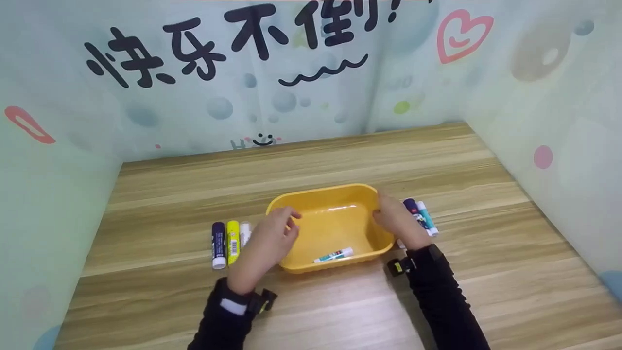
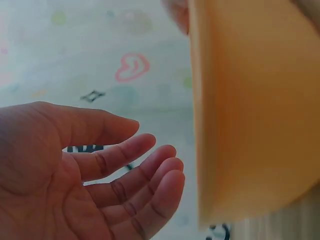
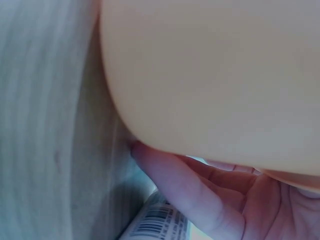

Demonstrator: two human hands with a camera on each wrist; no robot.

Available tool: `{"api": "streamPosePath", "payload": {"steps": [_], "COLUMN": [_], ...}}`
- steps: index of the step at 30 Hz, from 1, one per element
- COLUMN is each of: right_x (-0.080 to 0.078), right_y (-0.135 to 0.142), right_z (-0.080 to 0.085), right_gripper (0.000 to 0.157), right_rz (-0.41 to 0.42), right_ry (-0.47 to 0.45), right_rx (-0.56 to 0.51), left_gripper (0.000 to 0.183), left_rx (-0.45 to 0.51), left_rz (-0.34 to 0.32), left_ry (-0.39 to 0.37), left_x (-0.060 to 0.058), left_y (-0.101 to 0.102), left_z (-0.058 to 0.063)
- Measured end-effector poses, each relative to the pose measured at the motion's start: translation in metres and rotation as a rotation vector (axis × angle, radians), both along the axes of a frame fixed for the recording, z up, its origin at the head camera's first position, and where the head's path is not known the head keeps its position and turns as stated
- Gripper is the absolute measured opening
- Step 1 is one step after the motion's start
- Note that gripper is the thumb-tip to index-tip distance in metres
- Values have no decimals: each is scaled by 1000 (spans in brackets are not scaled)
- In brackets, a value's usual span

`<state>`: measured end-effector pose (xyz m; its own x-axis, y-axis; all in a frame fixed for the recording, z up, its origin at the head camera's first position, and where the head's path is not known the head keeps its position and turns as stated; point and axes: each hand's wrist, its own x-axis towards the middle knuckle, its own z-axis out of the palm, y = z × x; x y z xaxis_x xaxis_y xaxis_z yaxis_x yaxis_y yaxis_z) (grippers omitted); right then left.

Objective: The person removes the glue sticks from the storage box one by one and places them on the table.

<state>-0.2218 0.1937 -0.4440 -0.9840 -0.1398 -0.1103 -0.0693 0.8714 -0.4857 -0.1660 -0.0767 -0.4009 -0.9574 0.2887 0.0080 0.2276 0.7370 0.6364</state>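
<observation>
A yellow plastic basin [image 1: 291,198] stands on the table, with a small white-and-teal glue stick [image 1: 335,255] lying in its near part. The right hand [image 1: 401,221] holds the basin's right end. In the right wrist view, its thumb [image 3: 175,175] lies along the outer wall, and the other fingers are partly hidden behind the basin. Over the left end hovers the left hand [image 1: 269,238], its fingers loosely bent. The left wrist view shows nothing in the left hand [image 2: 95,175] and a gap between its fingertips and the basin wall [image 2: 250,110].
Left of the basin lie a dark purple glue stick [image 1: 219,245], a yellow one [image 1: 233,240] and a white one [image 1: 245,232]. To the right are another dark one [image 1: 413,210] and a teal-and-white one [image 1: 427,218], partly behind the right hand. Printed cloth walls [image 1: 316,107] border the table.
</observation>
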Motion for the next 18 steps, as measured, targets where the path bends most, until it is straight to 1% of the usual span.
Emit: {"api": "streamPosePath", "payload": {"steps": [2, 5, 7, 10, 14, 18], "right_x": [0, 1, 1, 0, 0, 1], "right_y": [0, 0, -1, -1, 0, 0], "right_z": [0, 0, 0, -1, -1, 0], "right_gripper": [38, 40, 42, 42, 42, 41], "right_rz": [12, 11, 12, 1, -4, -2], "right_ry": [17, 22, 23, 12, 13, 7], "right_rx": [13, 32, 52, 50, 35, 25], "left_gripper": [25, 25, 24, 24, 25, 28], "left_rx": [-4, -9, -9, -21, -34, -25], "left_rz": [-57, -128, -166, -205, -267, -317], "left_ry": [10, -3, -27, -67, -79, -81], "left_x": [2, 3, 4, 5, 3, 2], "left_y": [9, 21, 27, 35, 41, 41], "left_z": [-7, -18, -26, -35, -42, -45]}}
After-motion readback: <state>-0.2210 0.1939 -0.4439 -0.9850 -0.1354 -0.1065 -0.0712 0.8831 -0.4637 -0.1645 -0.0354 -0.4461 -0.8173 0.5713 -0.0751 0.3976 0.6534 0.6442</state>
